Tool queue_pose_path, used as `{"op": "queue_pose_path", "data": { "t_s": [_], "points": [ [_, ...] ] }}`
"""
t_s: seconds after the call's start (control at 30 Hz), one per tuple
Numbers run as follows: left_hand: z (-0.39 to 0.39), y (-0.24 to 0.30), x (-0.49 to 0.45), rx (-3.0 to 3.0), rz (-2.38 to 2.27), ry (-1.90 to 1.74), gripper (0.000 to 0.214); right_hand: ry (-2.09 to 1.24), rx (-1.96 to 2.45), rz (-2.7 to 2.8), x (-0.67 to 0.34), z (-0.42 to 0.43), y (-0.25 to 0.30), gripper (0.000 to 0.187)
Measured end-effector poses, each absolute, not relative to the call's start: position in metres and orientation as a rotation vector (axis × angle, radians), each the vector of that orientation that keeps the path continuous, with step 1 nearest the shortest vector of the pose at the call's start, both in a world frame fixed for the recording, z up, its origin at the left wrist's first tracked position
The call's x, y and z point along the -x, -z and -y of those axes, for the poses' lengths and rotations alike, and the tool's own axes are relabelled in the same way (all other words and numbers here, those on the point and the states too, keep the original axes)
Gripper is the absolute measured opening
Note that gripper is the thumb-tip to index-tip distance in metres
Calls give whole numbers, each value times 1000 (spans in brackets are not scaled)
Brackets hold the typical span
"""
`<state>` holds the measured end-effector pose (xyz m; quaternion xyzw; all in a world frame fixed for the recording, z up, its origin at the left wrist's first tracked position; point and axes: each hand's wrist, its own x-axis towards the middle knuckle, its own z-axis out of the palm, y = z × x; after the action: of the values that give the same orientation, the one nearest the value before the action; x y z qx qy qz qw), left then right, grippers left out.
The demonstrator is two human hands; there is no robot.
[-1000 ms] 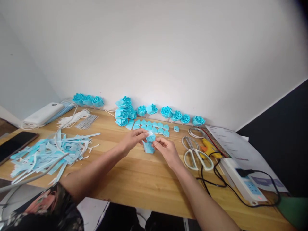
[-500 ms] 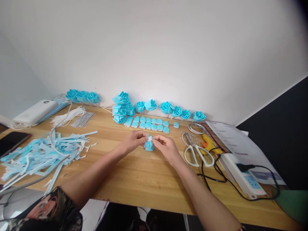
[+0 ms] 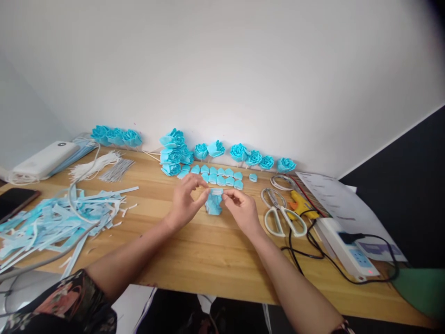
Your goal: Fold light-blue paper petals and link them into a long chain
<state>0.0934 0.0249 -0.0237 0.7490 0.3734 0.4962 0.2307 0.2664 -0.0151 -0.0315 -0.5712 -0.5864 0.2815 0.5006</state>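
Over the middle of the table, a crumpled light-blue piece of thin fabric (image 3: 213, 206) with a pale upper edge sits between my hands. My right hand (image 3: 241, 208) pinches its right edge between thumb and fingers. At the left edge, my left hand (image 3: 186, 199) has thumb and index finger apart, the thumb tip beside or touching the fabric. Just behind lie two rows of small folded blue petals (image 3: 220, 179), partly covered by my left hand, and a single petal (image 3: 253, 177) off to the right.
Blue fabric roses (image 3: 238, 152) line the wall. At left are cut strips (image 3: 73, 218), white cords (image 3: 93, 164), grey wires (image 3: 117, 170), a white power bank (image 3: 45, 160) and a phone (image 3: 17, 202). At right are scissors (image 3: 285, 213), a yellow glue gun (image 3: 302, 204) and a power strip (image 3: 347, 250).
My left thumb and fingers have spread apart and shifted left and up. More of the fabric's upper part shows, while my right hand keeps its pinch. The view has shifted slightly.
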Motion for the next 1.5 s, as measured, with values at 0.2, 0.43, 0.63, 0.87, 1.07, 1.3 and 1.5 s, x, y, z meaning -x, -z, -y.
{"op": "queue_pose_path", "data": {
  "t_s": [0.2, 0.43, 0.63, 0.87, 1.07, 1.3, 1.5],
  "points": [
    [-18, 30, -100, -2285, -1003, -1298, 7, -457, 1359, 1544, -262, 18, 33, 12],
    [-22, 34, -99, -2278, -1070, -1247, 7, -372, 1366, 1593, -257, 21, 32, 11],
    [-22, 35, -99, -2282, -1075, -1253, 9, -341, 1370, 1583, -255, 22, 33, 12],
    [-22, 37, -100, -2284, -1047, -1271, 7, -236, 1317, 1651, -255, 22, 34, 13],
    [-21, 35, -101, -2299, -1028, -1259, 6, -245, 1314, 1654, -254, 23, 31, 13],
    [-20, 35, -100, -2286, -992, -1261, 8, -265, 1334, 1634, -256, 22, 33, 12],
    [-20, 33, -99, -2283, -964, -1255, 9, -288, 1339, 1631, -255, 21, 33, 13]
  ]
}}
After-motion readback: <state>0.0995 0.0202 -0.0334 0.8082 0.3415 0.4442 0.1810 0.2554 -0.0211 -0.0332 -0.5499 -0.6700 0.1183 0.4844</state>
